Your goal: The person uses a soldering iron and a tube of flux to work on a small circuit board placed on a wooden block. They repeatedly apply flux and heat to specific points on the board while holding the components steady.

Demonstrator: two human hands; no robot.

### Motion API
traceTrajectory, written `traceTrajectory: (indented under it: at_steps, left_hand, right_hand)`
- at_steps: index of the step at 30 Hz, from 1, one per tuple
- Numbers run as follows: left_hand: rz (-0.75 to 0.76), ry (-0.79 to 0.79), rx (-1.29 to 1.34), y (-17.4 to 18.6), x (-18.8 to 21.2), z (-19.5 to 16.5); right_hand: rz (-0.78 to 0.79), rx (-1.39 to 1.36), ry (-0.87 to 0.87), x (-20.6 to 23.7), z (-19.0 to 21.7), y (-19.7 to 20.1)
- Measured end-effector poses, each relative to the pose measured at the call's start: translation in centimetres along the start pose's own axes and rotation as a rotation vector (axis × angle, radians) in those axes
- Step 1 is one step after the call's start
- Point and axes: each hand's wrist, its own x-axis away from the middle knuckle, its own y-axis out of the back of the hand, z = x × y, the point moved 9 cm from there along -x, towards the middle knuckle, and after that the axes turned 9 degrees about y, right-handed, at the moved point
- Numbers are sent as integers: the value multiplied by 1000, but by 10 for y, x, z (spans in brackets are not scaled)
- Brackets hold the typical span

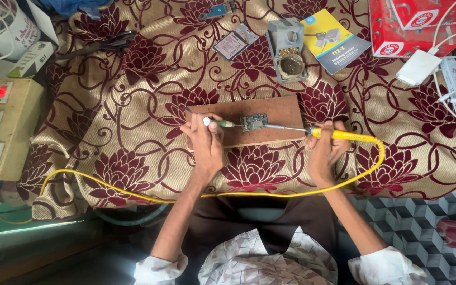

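**Both hands on tools at a small circuit board**

On the brown wooden board (pixel 249 122) at the middle of the head view, we see a small circuit board (pixel 253 122) lying flat, greenish-grey with tiny metal parts on top. Our left hand (pixel 205 141) is closed around a green-handled tool (pixel 218 122) whose tip touches the circuit board's left edge. Our right hand (pixel 324 150) is wrapped tight on the yellow soldering iron (pixel 339 134), its metal shaft reaching to the circuit board's right edge. A yellow cable (pixel 186 197) trails from the iron along the near side of the floral cloth (pixel 133 105).

We judge the circuit board light, stiff and fragile; it is best taken by its bare edges, not by the parts on its face.

Farther off stand a grey soldering-iron stand (pixel 287 50) and, to its right, a yellow-and-blue booklet (pixel 334 39).
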Motion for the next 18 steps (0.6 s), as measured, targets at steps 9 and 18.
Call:
traceTrajectory:
  at_steps: [9,18]
  left_hand:
    - [3,29,-12,4,1,8]
    - [-5,12,15,20,4,-2]
  right_hand:
    - [260,301,340,2,25,-28]
    - [476,636,584,4,82,-92]
